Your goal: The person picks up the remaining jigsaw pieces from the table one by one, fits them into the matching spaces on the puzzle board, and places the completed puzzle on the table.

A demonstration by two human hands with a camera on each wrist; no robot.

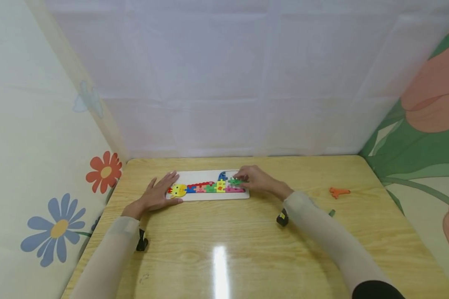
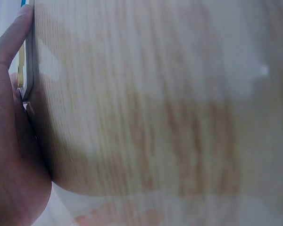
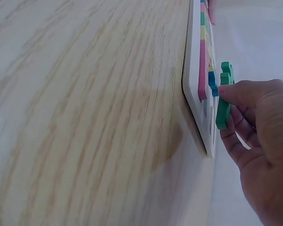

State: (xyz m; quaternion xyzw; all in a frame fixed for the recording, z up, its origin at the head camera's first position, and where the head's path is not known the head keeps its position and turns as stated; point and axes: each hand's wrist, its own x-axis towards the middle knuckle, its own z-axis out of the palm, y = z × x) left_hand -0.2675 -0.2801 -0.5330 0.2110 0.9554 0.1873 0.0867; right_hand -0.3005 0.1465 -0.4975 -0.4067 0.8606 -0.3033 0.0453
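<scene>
Creased white sheeting (image 1: 209,83) backs a wood-grain tabletop (image 1: 187,249), where a person's right hand (image 1: 256,178) pinches a green puzzle piece (image 3: 224,113) between thumb and fingers. It sits at the fingertips, toward the tabletop's left edge from the palm, and over the right end of a white puzzle board (image 1: 194,177). Seen from the right wrist, its long side runs roughly with the board's own length, just off the board's face (whether any part of it touches cannot be told). Directly about it are a blue piece (image 1: 222,176) and a yellow block (image 1: 220,186) on its left, and a pink piece (image 1: 233,189) on the side toward the tabletop's near edge.

Set closer to the tabletop's far edge than its near one, the board stretches lengthwise along that far edge. At its left end, beside a yellow animal head (image 1: 178,190), the left hand (image 1: 159,194) rests with fingers extended and thumb along the near side; the right hand is the nearer to the green piece.

Farther out, an orange piece (image 1: 339,192) lies toward the tabletop's right edge, with a small green object (image 1: 332,213), partly covered by the right sleeve (image 1: 318,224), just nearer the viewer.
</scene>
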